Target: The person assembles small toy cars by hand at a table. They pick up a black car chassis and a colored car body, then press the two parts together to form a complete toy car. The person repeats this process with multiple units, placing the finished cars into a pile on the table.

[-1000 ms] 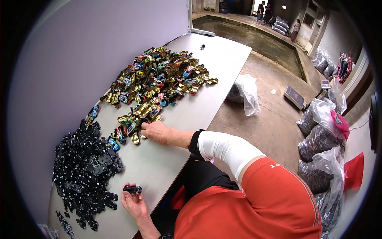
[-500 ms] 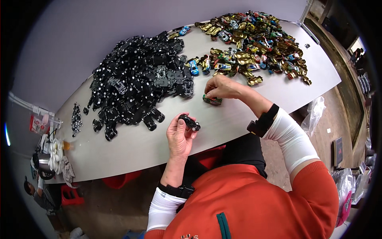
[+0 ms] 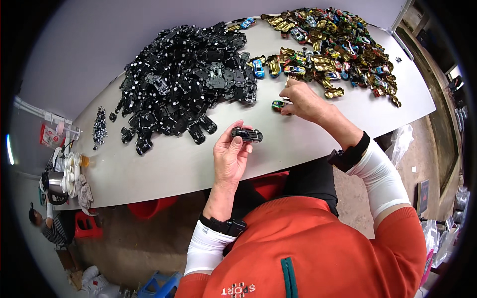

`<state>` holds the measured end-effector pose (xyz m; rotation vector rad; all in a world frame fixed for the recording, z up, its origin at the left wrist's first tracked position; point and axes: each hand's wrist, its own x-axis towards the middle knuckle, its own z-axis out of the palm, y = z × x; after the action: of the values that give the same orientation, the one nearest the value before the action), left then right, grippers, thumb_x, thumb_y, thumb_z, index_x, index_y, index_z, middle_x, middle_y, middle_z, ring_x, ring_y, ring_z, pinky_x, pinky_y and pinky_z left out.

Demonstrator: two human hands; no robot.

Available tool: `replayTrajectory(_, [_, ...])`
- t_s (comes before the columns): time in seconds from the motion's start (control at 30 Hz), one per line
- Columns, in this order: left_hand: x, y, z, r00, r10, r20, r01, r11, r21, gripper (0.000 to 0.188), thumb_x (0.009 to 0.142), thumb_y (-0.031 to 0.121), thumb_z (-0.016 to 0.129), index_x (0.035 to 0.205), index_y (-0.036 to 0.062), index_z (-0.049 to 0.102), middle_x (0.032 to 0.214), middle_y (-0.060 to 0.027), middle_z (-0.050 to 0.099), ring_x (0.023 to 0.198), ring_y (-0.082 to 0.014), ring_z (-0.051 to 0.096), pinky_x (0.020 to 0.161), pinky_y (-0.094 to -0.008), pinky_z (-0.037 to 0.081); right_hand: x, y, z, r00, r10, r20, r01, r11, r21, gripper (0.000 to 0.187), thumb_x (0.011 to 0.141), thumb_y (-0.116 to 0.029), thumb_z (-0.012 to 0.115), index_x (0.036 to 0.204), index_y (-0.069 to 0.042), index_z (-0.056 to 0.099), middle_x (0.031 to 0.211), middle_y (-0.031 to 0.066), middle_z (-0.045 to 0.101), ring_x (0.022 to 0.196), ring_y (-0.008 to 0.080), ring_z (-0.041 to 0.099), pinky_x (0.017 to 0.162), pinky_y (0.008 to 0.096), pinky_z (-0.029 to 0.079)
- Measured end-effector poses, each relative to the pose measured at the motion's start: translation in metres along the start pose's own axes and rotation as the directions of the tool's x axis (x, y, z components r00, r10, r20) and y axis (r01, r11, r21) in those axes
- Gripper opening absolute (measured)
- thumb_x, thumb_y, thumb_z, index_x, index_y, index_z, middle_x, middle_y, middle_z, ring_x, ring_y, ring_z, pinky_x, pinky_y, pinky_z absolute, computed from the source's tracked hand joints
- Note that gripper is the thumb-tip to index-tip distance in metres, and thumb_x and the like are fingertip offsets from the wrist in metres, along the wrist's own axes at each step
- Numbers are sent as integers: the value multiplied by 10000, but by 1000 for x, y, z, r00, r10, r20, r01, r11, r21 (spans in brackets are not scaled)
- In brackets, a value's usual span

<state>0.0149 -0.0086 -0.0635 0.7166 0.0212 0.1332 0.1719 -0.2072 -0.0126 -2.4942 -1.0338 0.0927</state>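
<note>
Over the table (image 3: pixel 169 174), left fingers (image 3: pixel 235 144) pinch a black chassis (image 3: pixel 250 134).

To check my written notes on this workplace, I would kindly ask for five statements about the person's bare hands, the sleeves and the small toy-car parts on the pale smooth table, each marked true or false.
1. The left hand holds a black plastic toy-car base. True.
2. The big heap of black plastic bases lies right of the heap of shiny gold and multicoloured car bodies. False: it lies left of it.
3. The right hand is close to a small green toy-car body. True.
4. Both arms wear blue sleeves below the elbow. False: they wear white fabric sleeves.
5. A small pile of tiny white-and-grey parts lies left of the black heap. True.
</note>
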Motion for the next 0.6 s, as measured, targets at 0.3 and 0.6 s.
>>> replayTrajectory(0.3, [-9,18,-12,993,64,97,-61,998,-34,421,851,184,642,1223,49,499,1145,-191,576,877,-189,609,566,-244,481,-5,-4,-1,997,52,55,-55,997,60,352,595,-111,792,847,65,622,936,219,556,904,381,563,802,410,457])
replayTrajectory(0.6, [-10,14,-17,997,47,57,-41,994,-99,417,796,134,699,1149,-28,548,1060,-210,607,848,-202,613,588,-252,520,-9,-1,12,998,43,-42,-41,998,44,229,646,-47,748,832,24,637,867,181,559,851,349,558,753,402,442])
